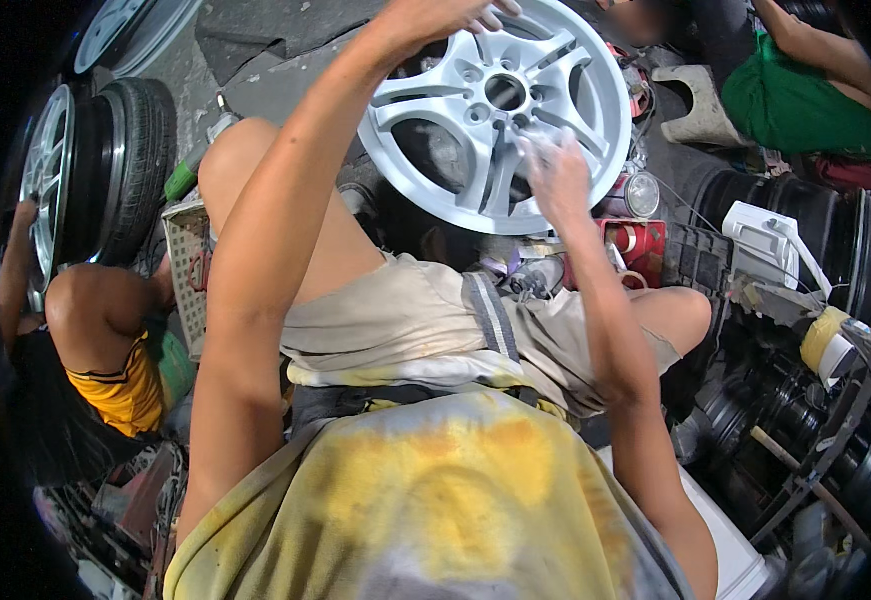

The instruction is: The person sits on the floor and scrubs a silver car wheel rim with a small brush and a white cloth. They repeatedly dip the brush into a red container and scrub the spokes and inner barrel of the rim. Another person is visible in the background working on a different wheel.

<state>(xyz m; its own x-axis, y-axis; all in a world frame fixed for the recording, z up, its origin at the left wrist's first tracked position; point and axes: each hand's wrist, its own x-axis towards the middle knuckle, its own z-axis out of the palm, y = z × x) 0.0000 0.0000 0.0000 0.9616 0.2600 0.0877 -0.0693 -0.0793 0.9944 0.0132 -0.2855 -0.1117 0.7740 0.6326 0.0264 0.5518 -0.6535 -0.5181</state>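
Note:
A silver-white alloy wheel rim (504, 95) with paired spokes and a round centre hole lies tilted in front of my knees. My left hand (446, 14) reaches to its far edge, partly cut off by the top of the picture, with the fingers bent over the rim. On the near right spokes sits my right hand (556, 172), coated with white dust. Its fingers are smeared by motion, so I cannot tell whether anything is in them. Pale dust also shows on the spokes near that hand.
Left, a person's hand rests on another wheel (48, 180) beside a tyre (138, 170). A perforated crate (186, 275) and green bottle (186, 172) stand by my left leg. Cans and a red container (638, 250) crowd the right knee. Another person in green (806, 105) sits far right.

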